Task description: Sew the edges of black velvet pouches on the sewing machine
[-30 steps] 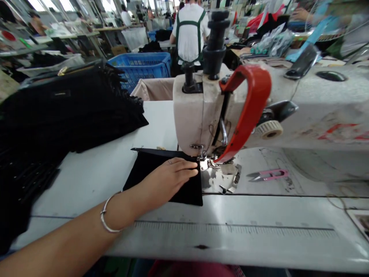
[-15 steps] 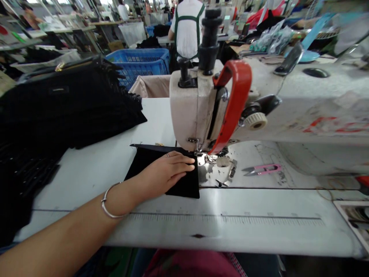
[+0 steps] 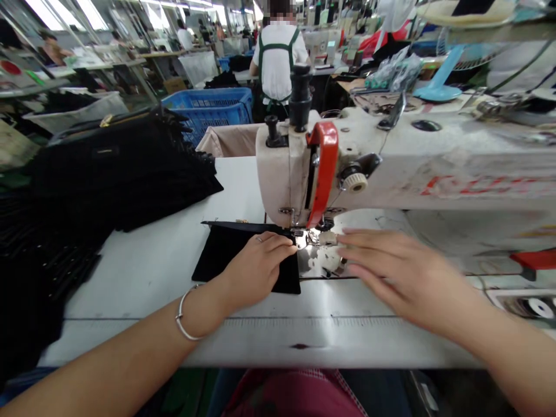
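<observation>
A flat black fabric piece (image 3: 234,249) lies on the sewing machine's bed, its right edge by the presser foot (image 3: 300,238). My left hand (image 3: 254,263), with a ring and a silver bangle, rests over it; thumb and fingertips come together at the fabric's right edge beside the foot. To the right of the needle area, my right hand (image 3: 403,272) is open and slightly blurred, fingers stretched towards the foot with nothing visible in them. The white sewing machine (image 3: 278,168) has a red lever guard (image 3: 324,174) in front of its head.
A tall stack of black fabric pieces (image 3: 130,168) fills the table's left side. Behind the table stand a cloth-lined bin (image 3: 234,141) and a blue plastic crate (image 3: 208,104). A co-worker (image 3: 278,63) is farther back. A printed ruler (image 3: 317,321) runs along the front edge.
My right hand has come into view from the right, covering the spot where the pink thread snips lay. My left fingers, flatter before, have drawn together at the fabric's edge. The view has tilted up.
</observation>
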Available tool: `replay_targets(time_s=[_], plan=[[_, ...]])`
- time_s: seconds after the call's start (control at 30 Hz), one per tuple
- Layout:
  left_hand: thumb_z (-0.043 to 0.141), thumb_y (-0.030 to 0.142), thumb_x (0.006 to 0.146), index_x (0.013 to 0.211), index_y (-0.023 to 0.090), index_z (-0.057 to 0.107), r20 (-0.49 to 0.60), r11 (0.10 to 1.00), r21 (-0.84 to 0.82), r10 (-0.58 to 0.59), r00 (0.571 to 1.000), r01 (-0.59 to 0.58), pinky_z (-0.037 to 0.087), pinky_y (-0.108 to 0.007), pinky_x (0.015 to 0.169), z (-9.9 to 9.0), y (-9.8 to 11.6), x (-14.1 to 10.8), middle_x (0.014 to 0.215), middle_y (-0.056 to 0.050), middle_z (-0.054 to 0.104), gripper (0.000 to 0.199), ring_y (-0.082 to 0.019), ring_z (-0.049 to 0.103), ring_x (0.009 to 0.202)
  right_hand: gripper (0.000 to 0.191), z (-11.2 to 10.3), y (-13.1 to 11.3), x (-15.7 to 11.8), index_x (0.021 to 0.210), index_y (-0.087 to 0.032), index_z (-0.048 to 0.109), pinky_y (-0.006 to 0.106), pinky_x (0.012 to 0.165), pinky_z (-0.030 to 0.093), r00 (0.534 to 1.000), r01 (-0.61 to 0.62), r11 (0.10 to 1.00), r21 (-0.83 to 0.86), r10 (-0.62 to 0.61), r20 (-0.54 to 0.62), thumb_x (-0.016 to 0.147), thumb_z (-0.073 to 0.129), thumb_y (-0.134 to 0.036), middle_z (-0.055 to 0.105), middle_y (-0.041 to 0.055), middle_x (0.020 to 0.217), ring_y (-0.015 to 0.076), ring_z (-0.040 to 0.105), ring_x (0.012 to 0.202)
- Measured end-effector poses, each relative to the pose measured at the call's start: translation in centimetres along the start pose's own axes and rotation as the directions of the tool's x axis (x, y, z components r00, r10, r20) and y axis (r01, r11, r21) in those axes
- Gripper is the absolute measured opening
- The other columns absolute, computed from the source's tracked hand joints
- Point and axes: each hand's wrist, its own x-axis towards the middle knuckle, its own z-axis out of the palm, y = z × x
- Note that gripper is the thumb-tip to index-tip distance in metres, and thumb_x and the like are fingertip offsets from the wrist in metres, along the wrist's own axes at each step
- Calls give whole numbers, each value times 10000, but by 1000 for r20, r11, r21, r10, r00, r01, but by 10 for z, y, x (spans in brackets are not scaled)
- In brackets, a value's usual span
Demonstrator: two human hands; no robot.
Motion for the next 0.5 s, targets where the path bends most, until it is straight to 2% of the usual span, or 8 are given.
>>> replay_targets(time_s=[0.13,0.2,0.33,0.5], plan=[[472,29,863,1240,165,560,9,1000,-4,20,1000,-20,422,-439,1058,0,-4,-1,1257,-77,605,410,-233,520,1187,237,29,11,35,1152,-162,613,427,957,479,992,4,1000,22,-7,124,949,499,-207,621,116,1202,265,562,1117],[474,29,860,1236,162,562,12,1000,-7,26,1000,-26,422,-431,1056,-1,-4,-1,1256,-76,604,408,-231,519,1186,210,39,15,44,1099,-155,615,416,947,471,991,-10,999,30,6,137,942,482,-192,618,118,1197,262,563,1092],[470,25,849,1241,176,555,17,1000,-7,19,1000,-18,431,-438,1043,-1,-5,1,1254,-75,600,428,-235,524,1181,171,45,17,45,958,-154,624,411,930,455,991,-45,999,5,44,129,929,460,-191,625,126,1148,266,557,1063],[469,18,834,1236,183,556,25,1000,-11,15,1000,-14,430,-450,1041,0,-7,2,1246,-72,600,443,-241,522,1167,189,46,15,43,945,-148,631,394,886,449,994,-54,998,-10,55,99,923,450,-200,635,128,1079,259,564,995]])
